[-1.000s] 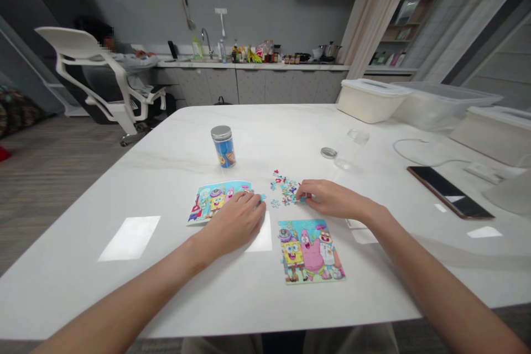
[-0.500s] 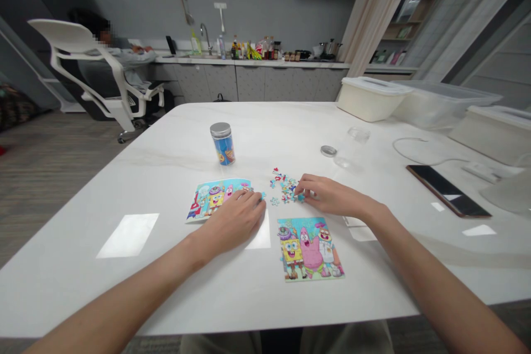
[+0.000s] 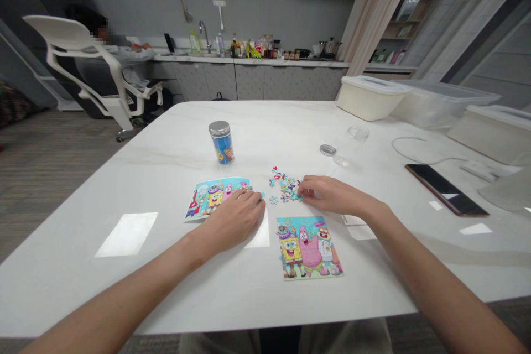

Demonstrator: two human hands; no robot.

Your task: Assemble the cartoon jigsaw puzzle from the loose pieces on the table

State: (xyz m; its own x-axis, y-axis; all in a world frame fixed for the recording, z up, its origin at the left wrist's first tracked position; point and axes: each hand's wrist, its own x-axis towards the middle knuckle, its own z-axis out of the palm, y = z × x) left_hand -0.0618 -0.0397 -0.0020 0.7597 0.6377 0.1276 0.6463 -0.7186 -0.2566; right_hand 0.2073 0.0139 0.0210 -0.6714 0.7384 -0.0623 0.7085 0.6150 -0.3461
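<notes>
My left hand (image 3: 238,211) rests palm down over the right end of a cartoon picture sheet (image 3: 202,199), its fingers loosely bent. A blue puzzle piece peeks out by its fingertips; what lies under the palm is hidden. At the right side of a small heap of loose puzzle pieces (image 3: 286,187), my right hand (image 3: 326,193) has thumb and fingers pinched together on a puzzle piece, mostly covered by the fingers. Closer to me lies a square puzzle picture (image 3: 310,249) of cartoon figures, flat on the table.
A silver-lidded jar (image 3: 222,144) stands beyond the sheet. Further right are a loose lid (image 3: 327,150), a clear jar (image 3: 350,146) on its side, a phone (image 3: 446,189), a cable and storage boxes (image 3: 371,98). A person sits at the far left by a white chair (image 3: 99,66).
My right hand has shifted very slightly to the right along the heap, its fingers more closed. The left hand stays on the sheet. The whole view has moved a little.
</notes>
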